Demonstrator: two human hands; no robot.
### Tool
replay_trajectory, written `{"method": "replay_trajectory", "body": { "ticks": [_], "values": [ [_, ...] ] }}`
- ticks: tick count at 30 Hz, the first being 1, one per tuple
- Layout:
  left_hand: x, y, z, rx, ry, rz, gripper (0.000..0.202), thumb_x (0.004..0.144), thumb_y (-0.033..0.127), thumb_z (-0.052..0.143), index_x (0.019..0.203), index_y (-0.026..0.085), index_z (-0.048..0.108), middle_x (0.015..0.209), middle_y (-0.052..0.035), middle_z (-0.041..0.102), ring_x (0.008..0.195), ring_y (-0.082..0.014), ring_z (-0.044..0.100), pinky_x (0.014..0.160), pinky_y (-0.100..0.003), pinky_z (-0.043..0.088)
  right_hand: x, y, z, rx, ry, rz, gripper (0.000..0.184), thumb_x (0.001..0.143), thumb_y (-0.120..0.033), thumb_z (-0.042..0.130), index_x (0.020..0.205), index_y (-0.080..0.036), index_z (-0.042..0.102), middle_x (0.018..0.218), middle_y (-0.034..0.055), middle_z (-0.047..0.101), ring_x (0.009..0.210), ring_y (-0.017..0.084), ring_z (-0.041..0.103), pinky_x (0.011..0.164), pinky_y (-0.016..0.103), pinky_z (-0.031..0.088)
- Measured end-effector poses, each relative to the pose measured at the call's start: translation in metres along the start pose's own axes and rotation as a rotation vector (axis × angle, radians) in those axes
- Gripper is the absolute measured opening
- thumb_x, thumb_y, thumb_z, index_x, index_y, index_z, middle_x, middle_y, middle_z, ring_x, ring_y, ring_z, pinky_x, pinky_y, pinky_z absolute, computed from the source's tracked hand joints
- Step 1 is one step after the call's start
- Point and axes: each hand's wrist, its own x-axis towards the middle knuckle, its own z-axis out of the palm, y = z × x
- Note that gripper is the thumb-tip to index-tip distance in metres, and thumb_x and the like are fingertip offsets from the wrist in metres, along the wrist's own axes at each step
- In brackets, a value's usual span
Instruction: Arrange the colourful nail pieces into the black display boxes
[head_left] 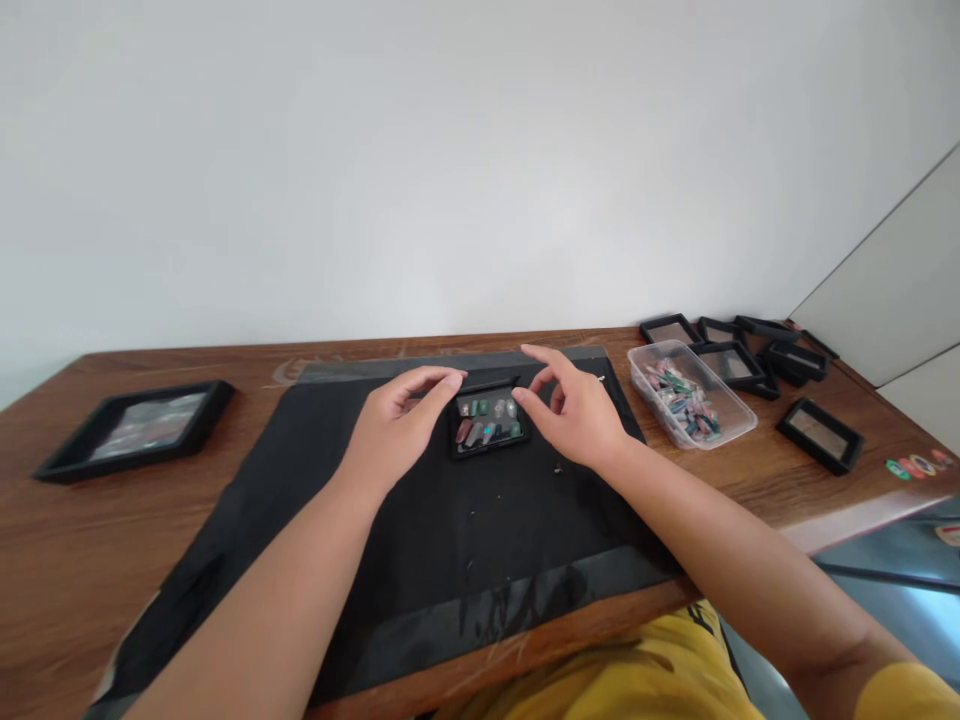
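Observation:
A small black display case [487, 422] with several coloured press-on nails under a clear film lies on the black mat [420, 540]. My left hand [397, 420] rests at the case's left edge, its fingers curved over the top left corner. At the case's right edge my right hand [574, 405] hovers with its thumb near the rim and the forefinger stretched out above. Neither hand lifts the case.
A clear plastic tub [694, 395] of loose coloured nails stands right of the mat. Behind and beside it lie several empty black cases [817, 433]. A larger black case [135, 428] sits at the far left of the wooden table [67, 570]. Coloured stickers [911, 466] mark the right edge.

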Motion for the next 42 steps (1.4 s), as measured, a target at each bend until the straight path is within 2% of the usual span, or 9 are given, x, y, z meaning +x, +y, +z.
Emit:
{"method": "replay_trajectory", "body": {
  "ticks": [3,6,8,11,14,22,27,33,42],
  "values": [
    [0.002,-0.003,0.000,-0.042,-0.023,-0.018,0.027,0.075,0.053,0.071,0.085,0.029,0.078,0.103,-0.0036,0.081,0.111,-0.0306,0.070,0.098,-0.039,0.055,0.002,0.004,0.003,-0.038,-0.094,0.007,0.042,0.101,-0.031,0.059,0.143,-0.024,0.061,0.095,0.0007,0.077,0.061,0.012,0.058,0.063,0.026,0.044],
    [0.003,-0.006,-0.003,-0.035,-0.090,0.005,0.035,0.073,0.060,0.072,0.085,0.028,0.076,0.112,-0.0061,0.080,0.119,-0.0338,0.068,0.104,-0.043,0.054,0.003,0.007,0.005,-0.072,-0.140,0.035,0.042,0.100,-0.028,0.063,0.141,-0.022,0.062,0.094,0.0010,0.076,0.063,0.013,0.059,0.065,0.027,0.044],
    [0.002,-0.010,-0.005,0.033,-0.162,0.029,0.048,0.071,0.064,0.074,0.103,0.028,0.076,0.127,-0.0074,0.075,0.126,-0.0356,0.065,0.107,-0.047,0.053,0.003,0.007,0.005,-0.086,-0.152,0.044,0.049,0.096,-0.027,0.069,0.143,-0.021,0.059,0.094,0.0004,0.076,0.064,0.013,0.059,0.066,0.027,0.044],
    [0.000,-0.018,-0.007,0.203,-0.228,0.046,0.075,0.069,0.062,0.078,0.136,0.031,0.064,0.148,-0.0101,0.062,0.138,-0.0385,0.057,0.114,-0.054,0.050,0.002,0.007,0.006,-0.073,-0.172,0.039,0.050,0.093,-0.026,0.072,0.141,-0.023,0.060,0.093,-0.0011,0.075,0.063,0.012,0.058,0.065,0.026,0.042],
    [0.000,-0.026,-0.003,0.311,-0.229,0.039,0.088,0.067,0.058,0.082,0.145,0.028,0.057,0.153,-0.0144,0.057,0.144,-0.0409,0.051,0.118,-0.058,0.045,0.002,0.008,0.007,-0.049,-0.162,0.032,0.040,0.097,-0.028,0.068,0.136,-0.023,0.063,0.090,-0.0009,0.075,0.062,0.012,0.058,0.065,0.026,0.043],
    [0.003,-0.031,0.005,0.366,-0.219,0.074,0.083,0.067,0.060,0.082,0.139,0.026,0.061,0.144,-0.0135,0.064,0.140,-0.0400,0.056,0.118,-0.055,0.046,0.003,0.008,0.009,-0.052,-0.148,0.029,0.032,0.102,-0.031,0.060,0.132,-0.024,0.066,0.089,-0.0002,0.075,0.065,0.013,0.060,0.066,0.026,0.043],
    [0.003,-0.033,0.005,0.363,-0.215,0.077,0.083,0.068,0.064,0.078,0.139,0.025,0.060,0.145,-0.0147,0.064,0.139,-0.0404,0.057,0.118,-0.058,0.045,0.003,0.008,0.008,-0.056,-0.148,0.022,0.032,0.101,-0.030,0.061,0.131,-0.024,0.067,0.087,-0.0003,0.075,0.065,0.014,0.060,0.066,0.026,0.043],
    [0.001,-0.025,0.011,0.397,-0.206,0.097,0.089,0.065,0.062,0.078,0.142,0.022,0.057,0.145,-0.0161,0.065,0.143,-0.0410,0.053,0.119,-0.057,0.044,0.002,0.006,0.010,-0.062,-0.166,0.035,0.031,0.099,-0.026,0.062,0.130,-0.022,0.068,0.086,-0.0005,0.075,0.064,0.014,0.059,0.068,0.027,0.043],
    [0.002,-0.025,0.017,0.428,-0.209,0.125,0.081,0.071,0.064,0.074,0.139,0.022,0.060,0.140,-0.0164,0.069,0.140,-0.0425,0.055,0.116,-0.060,0.044,0.002,0.006,0.009,-0.046,-0.139,0.018,0.026,0.098,-0.025,0.063,0.122,-0.022,0.073,0.087,0.0003,0.075,0.064,0.013,0.058,0.068,0.027,0.043]
  ]
}}
